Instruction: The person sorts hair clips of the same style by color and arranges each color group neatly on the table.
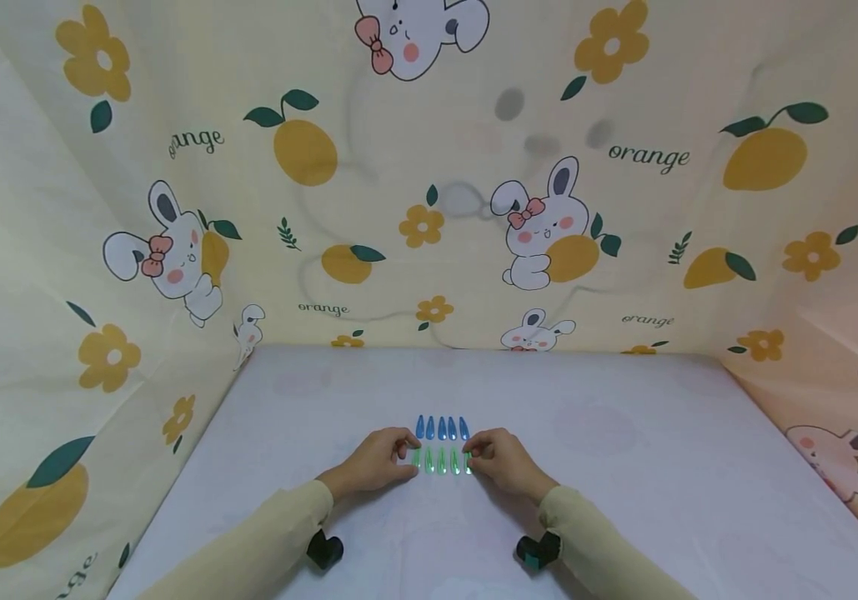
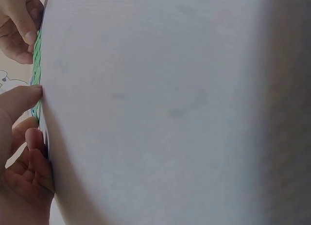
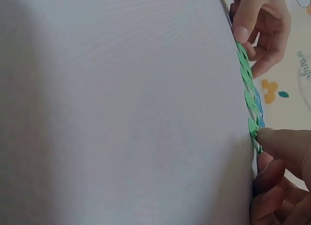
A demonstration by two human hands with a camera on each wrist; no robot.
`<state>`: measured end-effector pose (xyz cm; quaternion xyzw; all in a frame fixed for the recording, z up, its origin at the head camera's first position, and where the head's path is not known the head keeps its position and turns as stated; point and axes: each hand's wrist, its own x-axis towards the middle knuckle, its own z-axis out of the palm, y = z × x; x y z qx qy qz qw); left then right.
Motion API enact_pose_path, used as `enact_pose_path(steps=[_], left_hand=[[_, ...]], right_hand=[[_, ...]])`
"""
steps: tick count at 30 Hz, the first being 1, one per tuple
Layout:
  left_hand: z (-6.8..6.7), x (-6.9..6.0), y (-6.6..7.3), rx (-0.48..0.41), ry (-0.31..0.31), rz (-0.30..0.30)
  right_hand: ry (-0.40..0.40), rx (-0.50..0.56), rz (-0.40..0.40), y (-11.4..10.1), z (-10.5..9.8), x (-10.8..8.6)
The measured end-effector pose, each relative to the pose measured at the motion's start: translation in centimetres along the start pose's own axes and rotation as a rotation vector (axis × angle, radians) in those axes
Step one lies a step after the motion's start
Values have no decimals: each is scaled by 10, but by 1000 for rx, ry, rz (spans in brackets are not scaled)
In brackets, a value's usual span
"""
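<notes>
Several green snap hair clips [image 1: 441,461] lie side by side in a row on the white table. Just beyond them runs a row of several blue snap hair clips [image 1: 441,428]. My left hand [image 1: 383,458] pinches the leftmost green clip lengthwise, thumb at its near end and index finger at its far end. At the other end of that row, my right hand [image 1: 507,461] holds the rightmost green clip between thumb and fingers, partly hiding it. Both wrist views show the green clips [image 3: 248,79] edge-on, low against the tabletop.
The white tabletop [image 1: 624,450] spreads around both hands. A cream cloth printed with rabbits and oranges [image 1: 398,317] hangs behind the table and at its sides. Black wrist devices [image 1: 325,550] sit below both sleeves.
</notes>
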<state>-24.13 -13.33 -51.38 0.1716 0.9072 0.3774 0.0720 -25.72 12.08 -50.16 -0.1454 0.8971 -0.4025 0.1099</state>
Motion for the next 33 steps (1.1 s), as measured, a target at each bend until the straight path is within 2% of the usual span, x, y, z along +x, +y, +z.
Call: enact_pose_path(steps=[22, 29, 33], left_hand=[[-1, -2, 4, -15, -5, -18], [-3, -4, 5, -30, -4, -29], [-4, -6, 6, -39, -3, -15]], right_hand=[[-16, 19, -49, 4, -1, 2], [-19, 37, -33, 5, 0, 1], [-26, 43, -35, 7, 0, 1]])
